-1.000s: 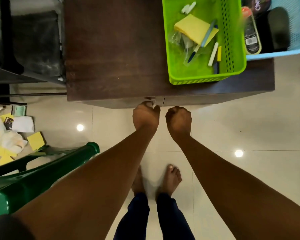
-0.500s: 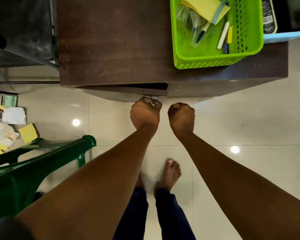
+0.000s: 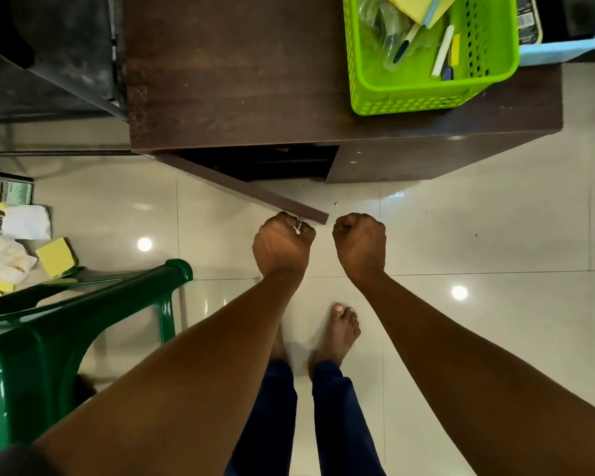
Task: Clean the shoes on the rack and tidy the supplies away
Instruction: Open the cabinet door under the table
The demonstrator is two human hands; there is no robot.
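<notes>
I look down on a dark brown wooden cabinet (image 3: pixel 241 70). Its left door (image 3: pixel 248 192) stands swung out toward me, showing a dark inside. My left hand (image 3: pixel 282 245) grips the small metal handle at the door's free edge. My right hand (image 3: pixel 359 245) is a closed fist just right of it, and I cannot see it touching the closed right door (image 3: pixel 409 159). On the cabinet top stands a lime green basket (image 3: pixel 426 94) with a yellow cloth, pens and a plastic bag. A light blue basket (image 3: pixel 564 46) with dark items sits beside it.
A green plastic chair (image 3: pixel 66 324) stands close at my left. Yellow sponges (image 3: pixel 55 257), white cloths and small packets lie on the tiled floor at far left. A dark metal rack (image 3: pixel 49 56) is left of the cabinet. My bare feet (image 3: pixel 340 328) stand in front.
The left cabinet door has swung open toward me, pulled by my left hand. Both fists have moved back from the cabinet front. The view has shifted down.
</notes>
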